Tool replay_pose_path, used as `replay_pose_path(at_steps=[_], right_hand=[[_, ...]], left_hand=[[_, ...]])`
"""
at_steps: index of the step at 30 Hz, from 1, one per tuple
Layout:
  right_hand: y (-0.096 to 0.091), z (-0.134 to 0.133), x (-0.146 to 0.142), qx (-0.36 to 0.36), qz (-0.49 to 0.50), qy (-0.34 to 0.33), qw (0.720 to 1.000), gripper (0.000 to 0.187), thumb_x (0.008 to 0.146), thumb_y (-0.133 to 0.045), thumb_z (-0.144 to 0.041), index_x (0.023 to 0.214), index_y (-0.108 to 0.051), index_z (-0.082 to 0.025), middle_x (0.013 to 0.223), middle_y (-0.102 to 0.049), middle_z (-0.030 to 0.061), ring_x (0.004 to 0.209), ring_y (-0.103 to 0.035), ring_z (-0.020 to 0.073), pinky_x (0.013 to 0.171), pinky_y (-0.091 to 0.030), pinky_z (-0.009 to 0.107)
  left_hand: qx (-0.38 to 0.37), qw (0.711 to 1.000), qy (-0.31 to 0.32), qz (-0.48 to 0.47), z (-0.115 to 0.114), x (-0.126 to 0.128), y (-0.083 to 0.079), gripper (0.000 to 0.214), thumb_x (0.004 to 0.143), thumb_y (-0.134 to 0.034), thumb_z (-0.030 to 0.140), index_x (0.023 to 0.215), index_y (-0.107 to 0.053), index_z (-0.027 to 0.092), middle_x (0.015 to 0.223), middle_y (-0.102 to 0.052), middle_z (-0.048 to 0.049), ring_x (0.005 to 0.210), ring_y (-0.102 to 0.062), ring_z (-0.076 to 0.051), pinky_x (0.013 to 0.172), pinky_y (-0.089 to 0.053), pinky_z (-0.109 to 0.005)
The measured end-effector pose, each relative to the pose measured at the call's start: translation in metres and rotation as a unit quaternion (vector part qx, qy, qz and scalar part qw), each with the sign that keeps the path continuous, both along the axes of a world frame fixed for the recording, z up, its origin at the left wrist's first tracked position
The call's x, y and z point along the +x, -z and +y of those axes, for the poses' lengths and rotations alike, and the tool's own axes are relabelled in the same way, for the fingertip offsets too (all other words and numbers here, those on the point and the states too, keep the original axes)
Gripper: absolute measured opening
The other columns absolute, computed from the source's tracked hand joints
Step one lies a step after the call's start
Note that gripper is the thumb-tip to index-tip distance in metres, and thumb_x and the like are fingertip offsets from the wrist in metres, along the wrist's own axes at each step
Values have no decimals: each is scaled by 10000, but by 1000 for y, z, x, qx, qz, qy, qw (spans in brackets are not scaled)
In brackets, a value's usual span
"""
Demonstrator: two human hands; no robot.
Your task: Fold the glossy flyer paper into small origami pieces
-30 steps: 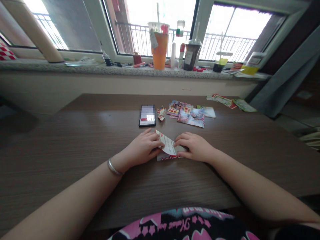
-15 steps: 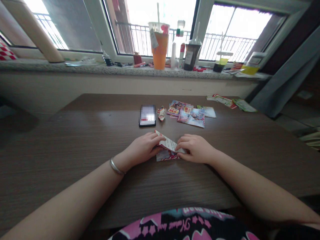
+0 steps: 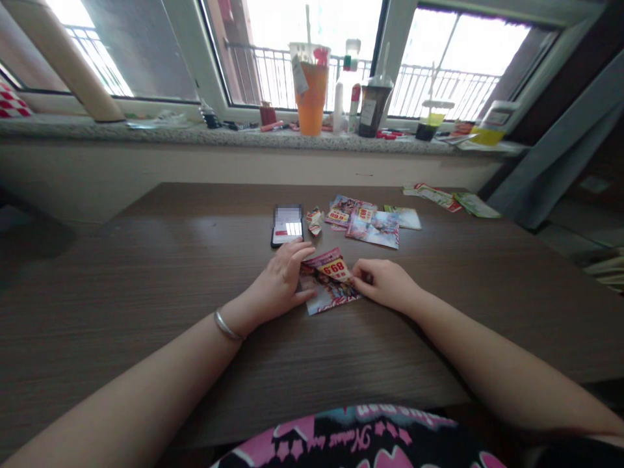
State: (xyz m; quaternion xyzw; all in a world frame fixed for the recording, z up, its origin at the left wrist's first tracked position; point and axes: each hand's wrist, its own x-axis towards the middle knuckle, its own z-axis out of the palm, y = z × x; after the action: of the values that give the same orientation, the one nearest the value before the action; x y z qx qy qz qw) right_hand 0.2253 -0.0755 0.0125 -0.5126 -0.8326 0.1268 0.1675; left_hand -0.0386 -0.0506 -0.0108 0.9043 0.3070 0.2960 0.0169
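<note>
A colourful printed leaflet (image 3: 327,294) with "69.8"-like red figures on yellow lies on the brown table between my hands. Its upper part shows creases and a raised, peaked edge. My left hand (image 3: 283,276) rests at the leaflet's left side, thumb and fingers apart, the thumb touching its edge. On the right, my right hand (image 3: 383,281) is closed, pinching the leaflet's right edge between thumb and fingers. A crumpled piece of printed paper (image 3: 314,221) and a phone (image 3: 287,227) lie just beyond my left hand.
More printed leaflets (image 3: 374,229) overlap behind my right hand. Several green and red paper strips (image 3: 436,196) lie at the table's far right. Along the windowsill (image 3: 244,138) stand a tall orange drink cup (image 3: 312,97), a dark drink cup (image 3: 374,110) and small bottles.
The white, text-printed side of the folded leaflet has given way to its colourful side. My left hand has loosened and spread its fingers; my right hand has drawn slightly right.
</note>
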Motion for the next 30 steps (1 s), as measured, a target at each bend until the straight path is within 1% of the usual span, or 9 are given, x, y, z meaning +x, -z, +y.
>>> replay_pose_path(at_steps=[5, 11, 13, 15, 17, 19, 22, 26, 30], right_hand=[[7, 8, 6, -43, 60, 63, 995, 192, 872, -526, -371, 797, -598, -209, 670, -634, -10, 587, -543, 127, 557, -351, 237], [13, 13, 9, -54, 64, 102, 991, 231, 868, -526, -410, 780, -602, -211, 670, -634, -5, 599, -545, 134, 559, -356, 241], [15, 15, 11, -56, 59, 115, 990, 247, 869, -521, -420, 766, -604, -211, 676, -637, -1, 601, -541, 135, 552, -351, 241], [18, 18, 13, -63, 53, 128, 988, 253, 864, -528, -423, 757, -610, -208, 685, -644, 5, 609, -546, 139, 548, -349, 243], [20, 21, 15, -74, 46, 137, 987, 247, 852, -546, -419, 757, -619, -204, 692, -652, 11, 616, -556, 144, 545, -350, 245], [20, 22, 16, -85, 38, 139, 986, 241, 847, -555, -415, 758, -624, -202, 693, -656, 13, 615, -563, 147, 537, -349, 245], [18, 22, 15, -85, 18, 140, 986, 250, 853, -545, -420, 741, -616, -207, 690, -656, 13, 603, -560, 146, 516, -332, 244], [12, 19, 12, -74, -11, 132, 988, 262, 854, -546, -415, 710, -611, -207, 673, -652, 14, 579, -544, 143, 500, -311, 249], [10, 18, 11, -79, -14, 108, 991, 275, 852, -551, -418, 690, -611, -203, 640, -635, 7, 561, -531, 139, 493, -301, 253]], left_hand=[[9, 1000, -9, 8, -2, 0, 2, 811, 745, -761, 315, 1375, -263, 202, 1409, -384, -198, 1355, -355, -350, 1099, -339, -582], [-7, 999, -21, 36, -1, -2, 3, 769, 753, -752, 339, 1372, -324, 179, 1455, -337, -212, 1394, -276, -375, 1112, -298, -598], [-11, 998, -24, 58, -2, -2, 2, 715, 771, -736, 327, 1373, -378, 185, 1477, -320, -196, 1401, -259, -376, 1122, -281, -591], [-12, 996, -24, 90, -2, -2, 0, 626, 809, -697, 294, 1372, -432, 233, 1508, -300, -153, 1411, -237, -373, 1126, -262, -599], [-13, 993, -12, 116, -3, -2, -1, 539, 849, -645, 251, 1359, -474, 287, 1519, -317, -101, 1418, -224, -361, 1124, -254, -606], [-19, 991, 8, 135, -4, -1, -4, 475, 881, -590, 211, 1337, -507, 317, 1501, -375, -60, 1420, -229, -342, 1120, -258, -609], [-24, 987, 49, 152, -3, 0, -7, 451, 894, -535, 150, 1305, -543, 337, 1457, -458, -21, 1411, -265, -317, 1112, -265, -609], [-27, 983, 94, 156, -1, 0, -8, 483, 860, -518, 70, 1264, -579, 328, 1388, -545, -14, 1368, -370, -284, 1119, -253, -590], [-49, 981, 113, 151, -2, -1, -8, 435, 884, -492, 89, 1253, -581, 300, 1359, -574, -20, 1340, -431, -253, 1132, -249, -555]])
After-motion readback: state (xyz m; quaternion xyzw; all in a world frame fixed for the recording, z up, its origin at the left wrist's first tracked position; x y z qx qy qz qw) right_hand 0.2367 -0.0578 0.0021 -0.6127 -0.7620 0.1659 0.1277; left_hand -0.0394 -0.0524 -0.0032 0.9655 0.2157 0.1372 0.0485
